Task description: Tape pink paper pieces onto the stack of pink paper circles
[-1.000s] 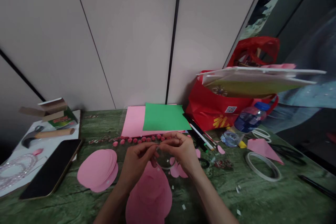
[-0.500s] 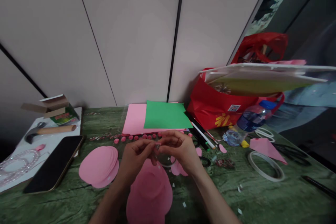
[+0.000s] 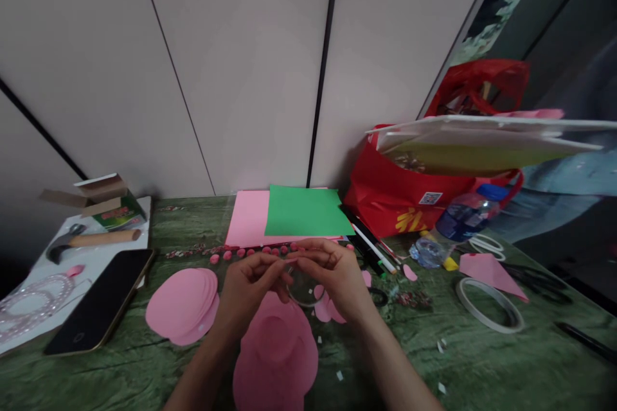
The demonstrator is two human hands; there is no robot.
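Observation:
My left hand (image 3: 254,282) and my right hand (image 3: 330,273) meet fingertip to fingertip over the table. Both are closed in a pinch on a small pink piece of paper (image 3: 290,261), mostly hidden by the fingers. Below them lies a stack of large pink paper petals (image 3: 274,359) with a round pink shape on top. A clear ring, seemingly a roll of tape (image 3: 307,303), shows under the hands, beside small pink paper cutouts (image 3: 328,309). To the left is a pile of pink paper ovals (image 3: 180,305). Behind the hands runs a row of small pink balls (image 3: 258,252).
Green and pink sheets (image 3: 308,210) lie at the wall. A phone (image 3: 101,302), hammer (image 3: 96,239) and open box (image 3: 116,209) are left. On the right are a red bag (image 3: 380,192), bottle (image 3: 463,215), tape roll (image 3: 515,321), scissors (image 3: 540,282) and pens (image 3: 373,247).
The fingertips of both hands have drawn slightly closer together around the small pink piece of paper. The things on the table have stayed put.

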